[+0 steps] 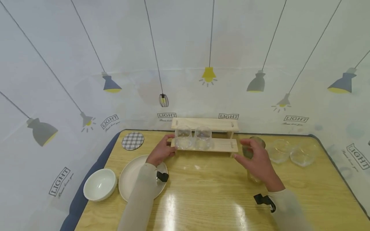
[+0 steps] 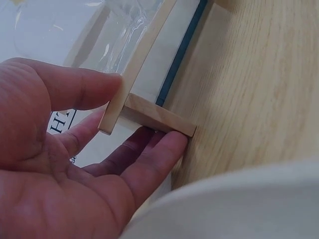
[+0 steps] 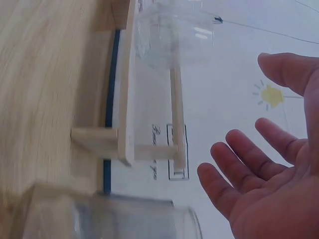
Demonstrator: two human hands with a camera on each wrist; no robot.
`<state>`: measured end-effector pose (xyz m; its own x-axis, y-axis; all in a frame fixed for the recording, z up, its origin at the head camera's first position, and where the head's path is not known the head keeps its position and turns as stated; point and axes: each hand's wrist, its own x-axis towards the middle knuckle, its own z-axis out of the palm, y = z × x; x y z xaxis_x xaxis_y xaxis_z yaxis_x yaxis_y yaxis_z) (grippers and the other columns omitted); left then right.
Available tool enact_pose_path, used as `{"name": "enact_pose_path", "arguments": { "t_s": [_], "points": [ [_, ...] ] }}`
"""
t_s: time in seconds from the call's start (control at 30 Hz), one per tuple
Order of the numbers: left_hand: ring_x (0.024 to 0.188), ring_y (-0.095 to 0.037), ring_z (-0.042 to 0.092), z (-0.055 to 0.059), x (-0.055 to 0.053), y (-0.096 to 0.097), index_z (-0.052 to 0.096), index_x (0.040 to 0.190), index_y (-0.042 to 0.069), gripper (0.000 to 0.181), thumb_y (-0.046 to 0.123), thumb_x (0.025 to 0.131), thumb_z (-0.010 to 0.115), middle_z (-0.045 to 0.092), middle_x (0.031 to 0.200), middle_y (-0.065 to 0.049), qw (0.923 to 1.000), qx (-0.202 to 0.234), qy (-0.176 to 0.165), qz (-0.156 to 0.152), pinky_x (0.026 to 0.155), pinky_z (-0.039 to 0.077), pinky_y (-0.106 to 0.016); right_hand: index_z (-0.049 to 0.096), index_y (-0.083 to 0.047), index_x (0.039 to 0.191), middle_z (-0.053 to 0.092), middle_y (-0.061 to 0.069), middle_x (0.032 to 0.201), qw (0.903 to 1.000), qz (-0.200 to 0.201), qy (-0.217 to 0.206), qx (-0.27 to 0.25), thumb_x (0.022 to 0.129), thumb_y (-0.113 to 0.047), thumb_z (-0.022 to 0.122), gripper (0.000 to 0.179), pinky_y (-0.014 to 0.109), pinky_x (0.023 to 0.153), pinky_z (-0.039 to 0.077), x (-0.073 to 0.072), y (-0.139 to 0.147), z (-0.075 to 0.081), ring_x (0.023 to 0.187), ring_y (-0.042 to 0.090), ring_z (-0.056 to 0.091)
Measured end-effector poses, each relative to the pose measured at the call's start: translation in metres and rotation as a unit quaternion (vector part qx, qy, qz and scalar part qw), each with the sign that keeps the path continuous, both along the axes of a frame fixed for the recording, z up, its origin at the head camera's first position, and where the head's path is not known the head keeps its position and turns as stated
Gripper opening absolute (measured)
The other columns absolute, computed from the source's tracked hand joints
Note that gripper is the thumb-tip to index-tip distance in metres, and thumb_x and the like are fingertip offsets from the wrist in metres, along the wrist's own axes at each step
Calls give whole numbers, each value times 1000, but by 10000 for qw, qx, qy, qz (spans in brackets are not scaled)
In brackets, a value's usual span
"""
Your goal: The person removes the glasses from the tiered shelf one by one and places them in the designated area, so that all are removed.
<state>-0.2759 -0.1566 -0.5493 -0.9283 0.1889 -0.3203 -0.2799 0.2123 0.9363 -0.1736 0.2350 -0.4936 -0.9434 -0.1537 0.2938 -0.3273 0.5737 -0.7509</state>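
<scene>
A two-tier wooden rack [image 1: 221,146] stands at the back of the table, two clear glasses [image 1: 183,138] side by side on its lower board. My left hand [image 1: 161,150] grips the rack's left end: in the left wrist view the thumb lies against the board [image 2: 137,62] and the fingertips reach the leg [image 2: 159,117] below. Off the rack's right end, my right hand [image 1: 258,162] is held with fingers apart and nothing in it. Partly behind that hand stands a tall see-through glass vessel [image 1: 258,141], whose clear wall [image 3: 134,219] shows low in the right wrist view.
Two more clear glasses [image 1: 278,152] are at the back right. On the left are a pale plate [image 1: 130,171], partly under my left forearm, a white bowl [image 1: 99,184] and a checked round coaster [image 1: 133,141]. A lamp-printed sheet [image 1: 185,48] hangs behind the table.
</scene>
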Motion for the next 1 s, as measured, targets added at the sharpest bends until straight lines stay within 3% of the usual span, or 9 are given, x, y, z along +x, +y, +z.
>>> {"name": "enact_pose_path", "arguments": {
  "t_s": [0.23, 0.6, 0.77, 1.0],
  "points": [
    [110, -30, 66, 2, 1, 2, 42, 156, 19, 64, 7, 99, 68, 57, 135, -23, 10000, 46, -20, -57, 92, 59, -41, 46, -5, 150, 52, 19, 153, 9977, 177, -499, -430, 98, -36, 77, 68, 61, 113, 45, -20, -33, -12, 141, 39, 50],
    [108, -29, 64, 5, -2, 2, 39, 156, 19, 63, 3, 100, 66, 56, 134, -23, 9999, -8, -116, -34, 92, 58, -42, 41, -10, 157, 49, 17, 157, 9921, 258, -775, -956, 92, -32, 85, 82, 59, 116, 45, -59, -81, -29, 143, 39, 48],
    [107, -27, 63, 5, -1, 2, 40, 155, 19, 62, 3, 101, 66, 56, 134, -23, 9999, -14, -121, -44, 91, 57, -41, 38, -17, 161, 49, 12, 158, 9891, 319, -1048, -988, 89, -40, 87, 91, 58, 116, 46, -69, -95, -37, 145, 36, 48],
    [108, -27, 64, 4, -2, 3, 40, 155, 21, 63, 3, 100, 66, 56, 135, -23, 9999, 10, -138, -15, 90, 58, -39, 42, -18, 157, 57, 11, 149, 9882, 312, -1055, -1069, 90, -37, 86, 83, 57, 114, 48, -74, -102, -40, 140, 36, 55]
  ]
}}
